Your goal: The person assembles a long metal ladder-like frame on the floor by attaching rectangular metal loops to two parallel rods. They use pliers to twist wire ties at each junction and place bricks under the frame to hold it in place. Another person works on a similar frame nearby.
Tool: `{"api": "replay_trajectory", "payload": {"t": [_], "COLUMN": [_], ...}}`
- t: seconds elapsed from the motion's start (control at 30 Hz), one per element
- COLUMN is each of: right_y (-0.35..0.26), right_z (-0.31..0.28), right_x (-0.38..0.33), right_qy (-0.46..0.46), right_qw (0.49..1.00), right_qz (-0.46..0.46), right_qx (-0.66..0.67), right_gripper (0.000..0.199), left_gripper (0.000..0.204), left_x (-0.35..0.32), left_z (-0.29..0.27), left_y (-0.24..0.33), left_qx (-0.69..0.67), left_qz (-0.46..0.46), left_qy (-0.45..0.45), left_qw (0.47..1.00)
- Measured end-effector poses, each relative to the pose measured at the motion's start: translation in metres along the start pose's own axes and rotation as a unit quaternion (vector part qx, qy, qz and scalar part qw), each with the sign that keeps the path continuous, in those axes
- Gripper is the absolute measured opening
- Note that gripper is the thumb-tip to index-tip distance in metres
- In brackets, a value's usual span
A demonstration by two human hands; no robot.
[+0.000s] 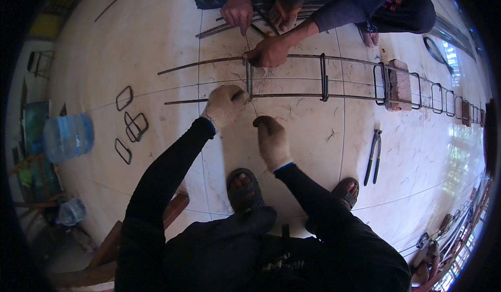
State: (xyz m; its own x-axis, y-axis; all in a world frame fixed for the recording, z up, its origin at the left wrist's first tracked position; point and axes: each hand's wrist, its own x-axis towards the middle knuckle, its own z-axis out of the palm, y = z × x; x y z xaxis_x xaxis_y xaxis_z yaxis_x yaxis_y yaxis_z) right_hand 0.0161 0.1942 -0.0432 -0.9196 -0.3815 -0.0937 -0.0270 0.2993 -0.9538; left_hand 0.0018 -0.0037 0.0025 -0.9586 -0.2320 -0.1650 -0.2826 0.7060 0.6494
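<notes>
A long rebar cage (292,95) of straight bars and rectangular stirrups lies across the tiled floor. My left hand (224,104), in a pale work glove, grips the near bar where a stirrup (249,80) crosses it. My right hand (272,140), gloved too, is closed just below the bar, holding a thin tie wire that I can barely make out. Across the cage another person's hands (269,50) work at the same stirrup on the far bar.
Pincers (373,156) lie on the floor to the right. A brick (400,84) props the cage. Loose stirrups (133,125) lie at left, near a big blue water bottle (69,136). More bars (229,26) are stacked beside the other person. My sandalled feet (245,190) stand below.
</notes>
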Motion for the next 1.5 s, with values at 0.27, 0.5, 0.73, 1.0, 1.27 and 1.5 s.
{"api": "replay_trajectory", "payload": {"t": [0.27, 0.5, 0.73, 1.0, 1.27, 1.5], "right_y": [-0.023, -0.013, -0.004, -0.021, -0.014, 0.043], "right_z": [0.080, 0.073, 0.060, 0.026, 0.030, 0.041], "right_x": [0.007, 0.001, 0.006, 0.014, 0.072, 0.089], "right_qy": [-0.084, -0.053, -0.113, 0.108, -0.089, -0.127], "right_qw": [0.968, 0.983, 0.982, 0.989, 0.981, 0.992], "right_qz": [0.139, 0.050, 0.071, 0.102, 0.169, 0.026], "right_qx": [-0.192, -0.168, -0.132, 0.026, -0.027, 0.008], "right_gripper": [0.029, 0.027, 0.026, 0.039, 0.044, 0.028], "left_gripper": [0.025, 0.016, 0.011, 0.020, 0.030, 0.027], "left_x": [0.001, -0.006, 0.000, -0.025, -0.041, -0.028], "left_z": [-0.001, 0.001, -0.003, 0.020, 0.040, 0.035], "left_y": [0.013, 0.019, 0.002, -0.001, -0.058, -0.018], "left_qx": [0.210, 0.242, 0.297, 0.042, -0.281, -0.312], "left_qz": [0.133, 0.131, 0.293, -0.002, -0.087, -0.188], "left_qy": [0.070, 0.071, 0.078, 0.066, -0.010, 0.014], "left_qw": [0.966, 0.959, 0.905, 0.997, 0.956, 0.931]}}
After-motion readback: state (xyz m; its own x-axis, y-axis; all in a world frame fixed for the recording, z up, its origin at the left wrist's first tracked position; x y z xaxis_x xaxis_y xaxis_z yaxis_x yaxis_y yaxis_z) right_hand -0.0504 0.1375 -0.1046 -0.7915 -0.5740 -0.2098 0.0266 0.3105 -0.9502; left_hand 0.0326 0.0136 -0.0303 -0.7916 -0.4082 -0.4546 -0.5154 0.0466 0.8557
